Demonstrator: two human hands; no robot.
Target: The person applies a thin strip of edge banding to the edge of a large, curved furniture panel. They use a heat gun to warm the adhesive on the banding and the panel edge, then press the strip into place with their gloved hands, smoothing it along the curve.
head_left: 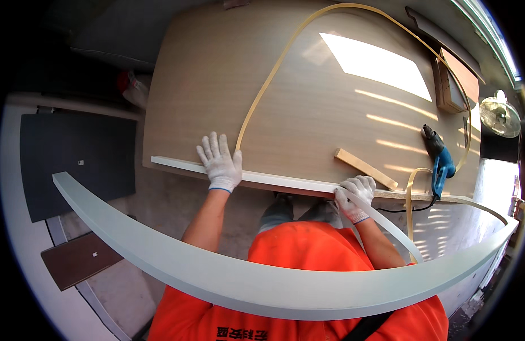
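A large wood-grain panel (pixel 217 68) lies in front of me, with a narrow white strip (pixel 296 182) running along its near edge. My left hand (pixel 221 165), in a white glove, lies on that edge over the strip, its fingers stretched out and open. Further right, my gloved right hand (pixel 355 196) is closed on the white strip, whose loose end (pixel 396 233) trails down past my wrist. A long tan band (pixel 274 65) starts beside my left hand and loops over the panel to the right. Near my right hand lies a short wooden stick (pixel 365 169).
A blue corded power tool (pixel 440 162) with a black nose lies at the panel's right. Beyond it are stacked brown boards (pixel 453 85) and a fan (pixel 499 116). Dark panels (pixel 77 159) stand at left. A pale curved bar (pixel 274 287) crosses the near view.
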